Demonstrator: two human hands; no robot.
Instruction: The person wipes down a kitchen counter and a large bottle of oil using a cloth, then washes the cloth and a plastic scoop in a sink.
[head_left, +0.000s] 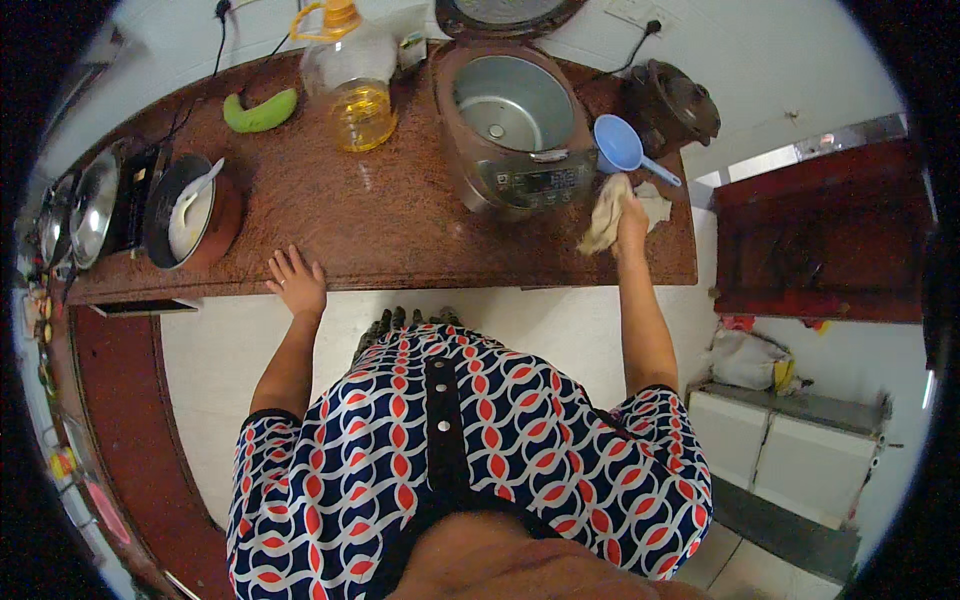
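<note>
My right hand (634, 225) grips a pale beige cloth (606, 214) on the brown countertop (352, 225), to the right of a rice cooker (517, 127). Part of the cloth spreads out beyond my fingers. The cooker's lid stands up, and its grey metal inside shows with no inner pot in it. A blue plastic ladle (619, 142) lies just past the cloth, its handle pointing right. My left hand (298, 281) rests flat on the counter's front edge with fingers apart, holding nothing. Left of it stands a dark pot (217, 229) with white contents and a white spoon (204, 193).
A large oil bottle (364, 112) and a green curved fruit or vegetable (261, 111) stand toward the wall. A dark lidded clay pot (671, 105) occupies the back right corner. Metal lids (96, 210) lean at the far left. Power cords run along the wall.
</note>
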